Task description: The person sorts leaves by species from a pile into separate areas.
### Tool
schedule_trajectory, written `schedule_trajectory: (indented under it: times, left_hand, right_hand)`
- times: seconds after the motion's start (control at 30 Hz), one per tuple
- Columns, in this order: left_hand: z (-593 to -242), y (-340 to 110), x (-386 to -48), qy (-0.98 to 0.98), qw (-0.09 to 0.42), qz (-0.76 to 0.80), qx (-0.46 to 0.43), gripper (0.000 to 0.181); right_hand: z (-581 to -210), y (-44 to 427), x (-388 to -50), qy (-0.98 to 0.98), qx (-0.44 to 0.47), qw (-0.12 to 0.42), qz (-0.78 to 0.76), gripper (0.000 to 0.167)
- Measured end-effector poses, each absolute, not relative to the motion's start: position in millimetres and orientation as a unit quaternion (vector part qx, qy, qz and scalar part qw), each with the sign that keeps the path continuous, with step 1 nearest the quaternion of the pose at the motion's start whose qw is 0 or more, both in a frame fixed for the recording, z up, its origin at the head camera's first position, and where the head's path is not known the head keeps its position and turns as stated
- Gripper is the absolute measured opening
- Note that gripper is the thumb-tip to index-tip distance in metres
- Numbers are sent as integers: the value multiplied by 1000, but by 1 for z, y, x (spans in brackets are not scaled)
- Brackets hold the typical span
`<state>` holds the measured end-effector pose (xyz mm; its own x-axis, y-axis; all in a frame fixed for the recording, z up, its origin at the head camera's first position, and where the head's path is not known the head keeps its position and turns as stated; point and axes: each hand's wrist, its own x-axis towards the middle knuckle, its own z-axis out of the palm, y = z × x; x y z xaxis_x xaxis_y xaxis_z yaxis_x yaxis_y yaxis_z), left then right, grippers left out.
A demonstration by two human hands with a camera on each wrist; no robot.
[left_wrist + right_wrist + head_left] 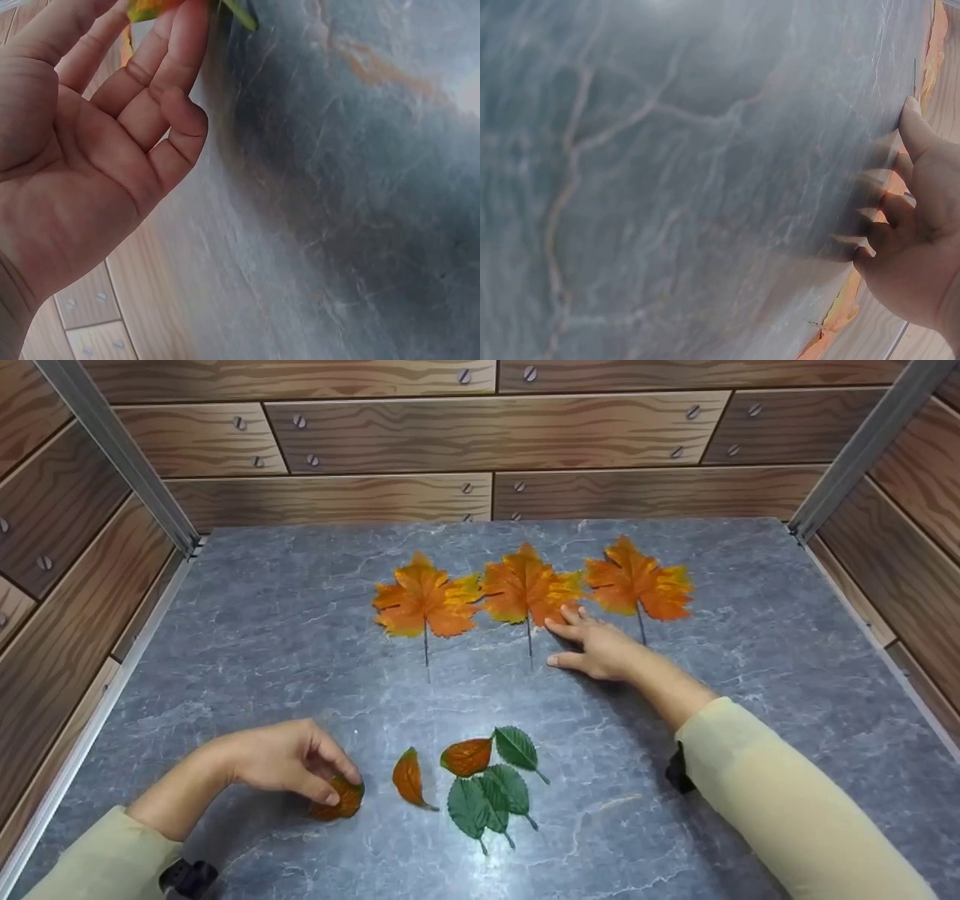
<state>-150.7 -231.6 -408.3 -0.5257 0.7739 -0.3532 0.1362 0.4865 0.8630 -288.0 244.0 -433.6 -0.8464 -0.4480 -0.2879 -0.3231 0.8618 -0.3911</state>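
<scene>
My left hand (292,761) pinches a small orange-brown leaf (341,801) between thumb and fingers, low over the table at the left front. In the left wrist view, only a bit of that leaf (146,10) shows at the top edge, beyond the fingers. My right hand (600,645) is spread, its fingertips at the lower right edge of the middle orange maple leaf (527,583). Another maple leaf (424,598) lies to the left of it, and a third maple leaf (636,581) to the right, its stem partly behind my hand.
A curved orange-brown leaf (407,777) lies at front centre. Beside it, another orange-brown leaf (466,757) touches a group of several green leaves (469,807). The grey marbled table (285,660) is bounded by wood-patterned walls (487,431) at the back and sides.
</scene>
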Motion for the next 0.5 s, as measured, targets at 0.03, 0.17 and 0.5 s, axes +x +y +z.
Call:
schedule_trajectory:
  times: [0.03,0.17,0.5]
  left_hand:
    - [-409,-231,-151,775,384,407,293,28]
    - [-409,-230,-151,794,366,394,284,23]
    - [-403,-233,-161,841,238,411,260,33]
  right_hand:
    - [-433,244,-288,947,-203,187,-166,78]
    - [-433,244,-288,947,-204,186,-165,78]
    - [-433,243,-287,946,-206,186,-167,78]
